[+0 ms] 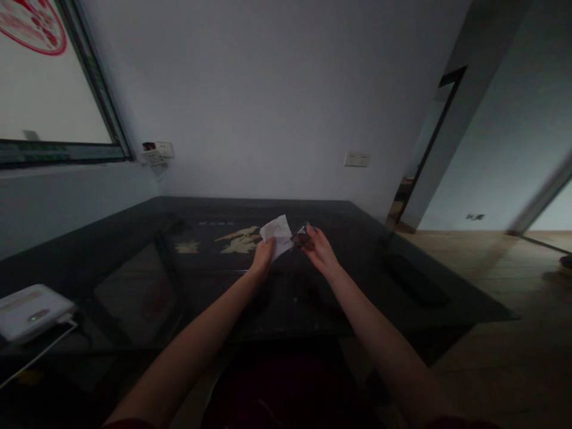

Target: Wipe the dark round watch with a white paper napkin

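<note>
My left hand [264, 255] pinches a white paper tissue [279, 234], which stands up from the fingers above the dark glass tabletop [268, 298]. Just to its right, my right hand [320, 249] is closed on a small dark, shiny object [302, 236]. Its kind I cannot make out; it looks partly clear or glossy. The object's left tip comes close to the tissue's right edge, and whether they touch I cannot tell. Both hands are held over the middle of the table.
A white box-shaped device [36, 313] with a cable lies at the table's left. On the right part of the table is a long dark object [415, 280]. Wall sockets [356, 159] sit above the far edge. A pale flower pattern [241, 241] shows in the tabletop.
</note>
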The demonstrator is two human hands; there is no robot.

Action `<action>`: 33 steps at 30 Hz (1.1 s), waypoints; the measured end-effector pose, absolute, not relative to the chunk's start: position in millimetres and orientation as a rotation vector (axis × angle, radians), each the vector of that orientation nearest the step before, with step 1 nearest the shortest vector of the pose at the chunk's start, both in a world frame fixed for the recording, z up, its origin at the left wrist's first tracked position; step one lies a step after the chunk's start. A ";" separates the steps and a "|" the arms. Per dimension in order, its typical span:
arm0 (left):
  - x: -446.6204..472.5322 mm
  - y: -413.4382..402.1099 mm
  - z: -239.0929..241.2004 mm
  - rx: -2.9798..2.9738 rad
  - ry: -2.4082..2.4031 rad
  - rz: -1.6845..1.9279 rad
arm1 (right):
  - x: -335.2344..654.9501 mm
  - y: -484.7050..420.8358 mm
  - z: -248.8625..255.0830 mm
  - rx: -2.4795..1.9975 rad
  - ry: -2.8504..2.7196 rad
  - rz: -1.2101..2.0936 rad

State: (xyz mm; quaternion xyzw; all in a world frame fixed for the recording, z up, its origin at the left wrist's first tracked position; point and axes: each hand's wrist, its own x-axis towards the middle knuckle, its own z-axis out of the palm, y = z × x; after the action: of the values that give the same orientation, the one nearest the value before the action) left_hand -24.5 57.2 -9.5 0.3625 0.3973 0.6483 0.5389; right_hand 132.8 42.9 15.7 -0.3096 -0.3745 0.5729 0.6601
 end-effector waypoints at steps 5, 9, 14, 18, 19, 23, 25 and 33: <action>-23.2 57.2 -17.5 0.919 1.004 1.479 | 140.2 44.0 24.7 -0.641 -0.864 1.307; -23.5 60.2 -26.9 1.039 1.075 1.466 | 158.3 38.7 33.7 -0.631 -0.905 1.323; -24.3 62.0 -34.3 1.083 1.044 1.412 | 197.9 29.1 30.3 -0.712 -1.045 1.208; -23.2 61.3 -38.6 1.158 1.024 1.376 | 232.1 38.6 13.2 -0.934 -1.112 1.023; -22.5 61.0 -39.4 1.175 1.025 1.366 | 238.9 44.0 7.6 -1.019 -1.133 0.950; -19.9 59.6 -39.5 1.220 1.073 1.328 | 254.2 67.3 -15.5 -1.200 -1.346 0.598; -19.4 58.6 -38.4 1.249 1.109 1.311 | 255.8 73.9 -25.0 -1.262 -1.483 0.448; -20.4 53.5 -33.2 1.322 1.118 1.275 | 249.1 68.0 -37.6 -1.422 -1.738 0.160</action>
State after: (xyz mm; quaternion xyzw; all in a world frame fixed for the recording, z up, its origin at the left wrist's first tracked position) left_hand -20.4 53.5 -33.2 0.5409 0.4575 0.5215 0.4755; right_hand 249.1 68.0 -37.6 -0.5700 -0.6966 0.0642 0.4308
